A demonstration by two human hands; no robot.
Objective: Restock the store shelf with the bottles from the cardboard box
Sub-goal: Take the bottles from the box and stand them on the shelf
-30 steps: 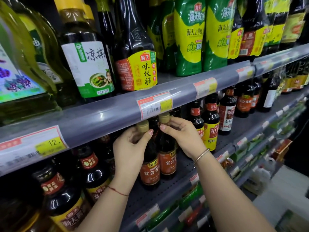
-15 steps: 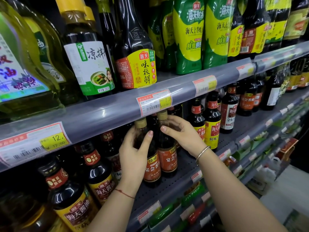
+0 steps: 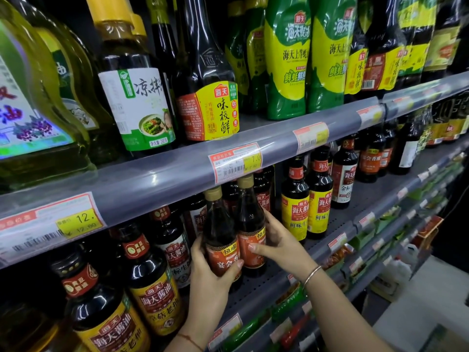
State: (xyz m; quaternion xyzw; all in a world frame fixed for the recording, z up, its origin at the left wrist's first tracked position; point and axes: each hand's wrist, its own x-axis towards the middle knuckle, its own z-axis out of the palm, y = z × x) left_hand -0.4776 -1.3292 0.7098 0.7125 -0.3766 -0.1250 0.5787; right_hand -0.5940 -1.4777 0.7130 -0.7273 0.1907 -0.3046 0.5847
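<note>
The left hand wraps the left bottle at its label; the right hand grips the right bottle, both standing on the shelf.

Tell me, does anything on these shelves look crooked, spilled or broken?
Nothing stands out. The two gold-capped bottles in the hands stand upright on the shelf, and no spills or damage are visible.
</note>
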